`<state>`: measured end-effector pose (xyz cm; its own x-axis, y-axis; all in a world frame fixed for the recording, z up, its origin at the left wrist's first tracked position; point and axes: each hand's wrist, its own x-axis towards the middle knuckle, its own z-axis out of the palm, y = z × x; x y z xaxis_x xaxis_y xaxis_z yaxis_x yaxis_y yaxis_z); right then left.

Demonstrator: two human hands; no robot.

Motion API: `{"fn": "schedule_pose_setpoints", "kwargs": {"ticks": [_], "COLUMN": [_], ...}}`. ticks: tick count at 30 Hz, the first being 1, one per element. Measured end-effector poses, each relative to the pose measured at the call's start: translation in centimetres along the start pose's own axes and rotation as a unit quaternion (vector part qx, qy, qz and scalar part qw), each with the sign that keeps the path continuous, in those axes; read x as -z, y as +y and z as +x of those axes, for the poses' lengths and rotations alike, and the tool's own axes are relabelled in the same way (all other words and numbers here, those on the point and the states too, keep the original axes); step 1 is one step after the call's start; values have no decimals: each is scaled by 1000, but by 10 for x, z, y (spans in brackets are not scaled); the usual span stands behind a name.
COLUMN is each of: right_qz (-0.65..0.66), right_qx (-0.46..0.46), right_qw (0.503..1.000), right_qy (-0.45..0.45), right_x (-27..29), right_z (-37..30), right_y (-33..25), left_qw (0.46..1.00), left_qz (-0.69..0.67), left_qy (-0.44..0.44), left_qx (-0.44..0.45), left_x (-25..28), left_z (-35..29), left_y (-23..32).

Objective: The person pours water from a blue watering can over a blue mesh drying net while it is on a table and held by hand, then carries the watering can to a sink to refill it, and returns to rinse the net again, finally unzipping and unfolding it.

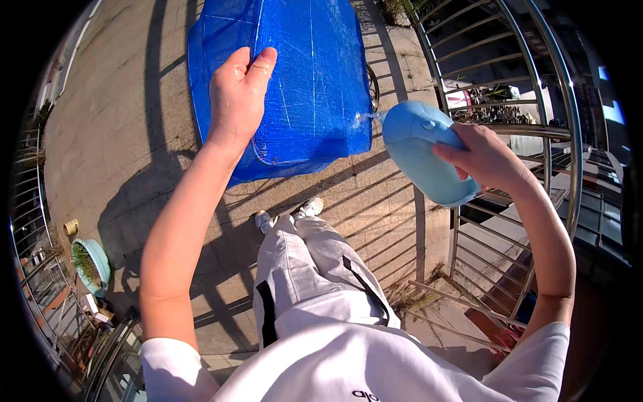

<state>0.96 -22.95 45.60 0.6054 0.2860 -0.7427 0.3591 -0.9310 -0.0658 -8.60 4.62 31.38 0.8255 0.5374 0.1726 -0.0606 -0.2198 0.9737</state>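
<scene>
A light-blue, whale-shaped watering can [418, 157] is tilted in my right hand [485, 157], which is closed around its rear part. Clear water comes out of the can's front end, on the side facing the blue mesh. My left hand [239, 97], wet with drops, is closed on a raised edge of a large, box-shaped blue mesh net [311, 87]. Its fingertips are partly hidden behind the edge. The net's front corner sags toward the paved floor, and wet streaks shine on its surface.
Metal railings [546, 74] run along the right side. A turquoise planter [100, 264] with green plants stands at the lower left, with a small yellowish pot [70, 228] behind it. My white shoes [309, 208] are on the paved floor [114, 120], just short of the net.
</scene>
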Motion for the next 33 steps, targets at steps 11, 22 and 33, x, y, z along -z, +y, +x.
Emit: {"fn": "schedule_pose_setpoints", "kwargs": {"ticks": [11, 22, 33], "right_qz": [54, -27, -137], "right_qx": [146, 125, 98], "right_qw": [960, 964, 975], "right_qy": [233, 233, 146], "right_x": [132, 127, 117], "right_z": [-105, -91, -96], "right_y": [0, -16, -58], "left_qw": [988, 998, 992], "left_qz": [-127, 14, -128], "left_qy": [-64, 11, -7], "left_qx": [-64, 66, -4], "left_x": [25, 19, -37], "left_z": [15, 7, 48], "left_y": [146, 35, 59]}}
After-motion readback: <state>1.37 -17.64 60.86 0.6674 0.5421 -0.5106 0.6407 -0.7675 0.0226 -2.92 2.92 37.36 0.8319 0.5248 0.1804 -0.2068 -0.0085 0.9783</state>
